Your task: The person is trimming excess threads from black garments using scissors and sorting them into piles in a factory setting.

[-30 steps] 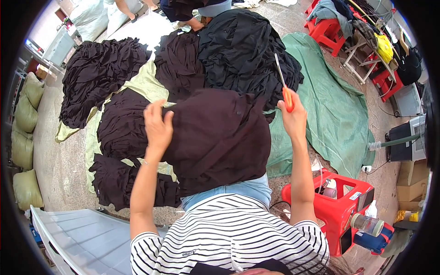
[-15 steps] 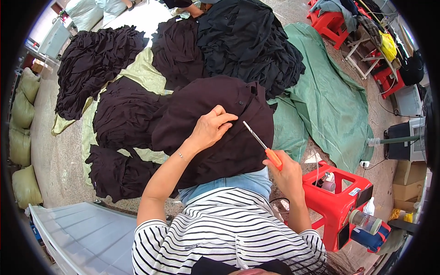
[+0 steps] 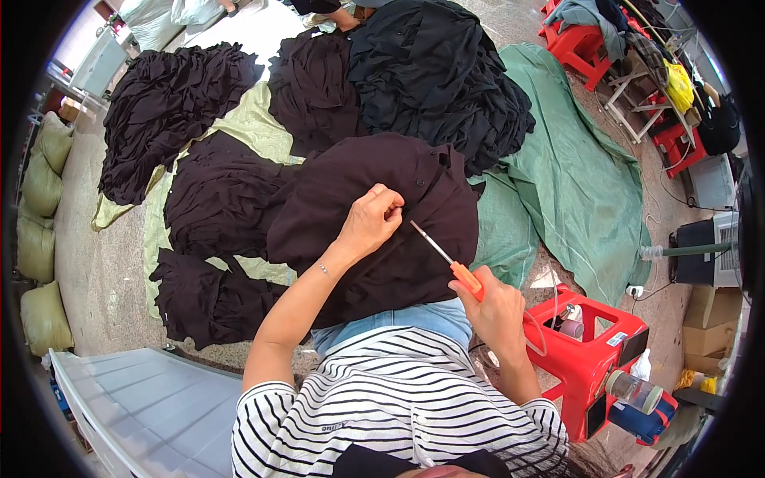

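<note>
A dark brown garment (image 3: pixel 351 195) lies spread over my lap, with a small round button (image 3: pixel 420 182) near its upper right edge. My left hand (image 3: pixel 372 217) rests on the cloth, thumb and fingers pinched together; what is between them is too small to make out. My right hand (image 3: pixel 494 311) grips a soldering-iron-like tool (image 3: pixel 467 280) by its orange handle. Its slim metal shaft points up and left, the tip just beside my left fingertips. A thin pale cord (image 3: pixel 544 346) loops down near the right wrist.
Heaps of dark brown clothes (image 3: pixel 179 103) and a black heap (image 3: pixel 434 80) lie on yellowish and green sheets (image 3: pixel 570 171). A red stool (image 3: pixel 562 350) stands close at my right, holding bottles. At lower left is a pale panel (image 3: pixel 151 414). Another person's hand (image 3: pixel 344 20) shows at the far side.
My left fingers have curled from a spread pose into a pinch. The tool's tip has shifted slightly left and down toward them.
</note>
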Demonstrator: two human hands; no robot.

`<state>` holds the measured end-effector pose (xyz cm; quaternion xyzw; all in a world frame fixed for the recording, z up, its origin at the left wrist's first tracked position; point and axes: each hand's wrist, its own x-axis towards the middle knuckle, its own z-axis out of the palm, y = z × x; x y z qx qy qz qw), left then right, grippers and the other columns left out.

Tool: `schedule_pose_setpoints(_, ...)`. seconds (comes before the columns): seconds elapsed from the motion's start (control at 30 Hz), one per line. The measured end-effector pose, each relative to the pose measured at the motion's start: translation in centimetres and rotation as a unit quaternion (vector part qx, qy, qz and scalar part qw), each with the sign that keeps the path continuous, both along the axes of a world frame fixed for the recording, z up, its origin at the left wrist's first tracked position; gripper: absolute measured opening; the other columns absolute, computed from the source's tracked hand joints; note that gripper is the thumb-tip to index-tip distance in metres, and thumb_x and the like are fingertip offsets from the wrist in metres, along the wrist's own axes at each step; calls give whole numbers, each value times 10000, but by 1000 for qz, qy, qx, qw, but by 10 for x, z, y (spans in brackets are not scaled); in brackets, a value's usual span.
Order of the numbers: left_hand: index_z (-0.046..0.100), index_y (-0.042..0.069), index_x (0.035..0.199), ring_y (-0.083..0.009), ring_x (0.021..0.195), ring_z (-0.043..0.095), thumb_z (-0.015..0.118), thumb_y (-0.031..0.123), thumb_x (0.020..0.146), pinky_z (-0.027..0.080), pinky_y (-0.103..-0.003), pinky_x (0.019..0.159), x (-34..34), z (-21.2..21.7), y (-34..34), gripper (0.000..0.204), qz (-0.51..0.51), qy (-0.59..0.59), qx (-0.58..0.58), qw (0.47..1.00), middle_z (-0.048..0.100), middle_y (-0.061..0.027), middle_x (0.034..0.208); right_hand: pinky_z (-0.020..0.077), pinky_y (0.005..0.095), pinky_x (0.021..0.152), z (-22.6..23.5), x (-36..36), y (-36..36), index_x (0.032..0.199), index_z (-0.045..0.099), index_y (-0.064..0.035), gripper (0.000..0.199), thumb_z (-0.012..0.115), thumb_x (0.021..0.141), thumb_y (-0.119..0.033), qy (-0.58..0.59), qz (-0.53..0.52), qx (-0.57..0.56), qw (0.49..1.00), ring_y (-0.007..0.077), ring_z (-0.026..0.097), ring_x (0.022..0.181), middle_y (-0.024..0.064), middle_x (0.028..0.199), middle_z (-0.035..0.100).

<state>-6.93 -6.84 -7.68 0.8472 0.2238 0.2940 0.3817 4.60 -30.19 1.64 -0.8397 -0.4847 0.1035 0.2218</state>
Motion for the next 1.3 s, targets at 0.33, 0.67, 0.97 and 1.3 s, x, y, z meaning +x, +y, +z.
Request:
schedule_pose_setpoints(0.33, 610, 8, 913, -271, 690, 640, 649, -66, 774, 528, -354, 636, 7, 12, 0, 162, 6, -18, -9, 1000, 584, -126, 845, 464, 453, 490, -3, 9, 3, 910, 579, -71, 337, 723, 880, -374, -7, -20, 28, 999, 378, 644, 587, 147, 721, 670)
schedule_pose_setpoints(0.67, 601, 88, 947, -341, 780, 645, 645, 91, 814, 527, -456, 700, 51, 34, 30, 140, -70, 141, 96, 983, 553, -101, 984, 459, 465, 518, 9, 27, 13, 907, 584, -68, 330, 710, 890, -373, -24, -64, 19, 997, 388, 640, 605, 152, 696, 659)
schedule_pose_setpoints(0.97, 611, 2, 830, -316, 740, 653, 646, 0, 742, 533, -419, 698, 49, 21, 30, 96, -34, 59, 16, 998, 631, -152, 799, 444, 472, 474, 5, 28, 19, 845, 563, -61, 376, 710, 888, -405, -4, -39, 0, 999, 396, 620, 538, 164, 601, 627)
schedule_pose_setpoints(1.3, 647, -1, 1007, -116, 743, 654, 686, 63, 869, 516, -266, 675, 34, 50, 21, 157, -68, 23, -102, 992, 684, -64, 830, 472, 423, 546, 2, 25, 6, 963, 647, -73, 269, 745, 876, -308, 34, -89, 71, 993, 375, 651, 626, 162, 656, 633)
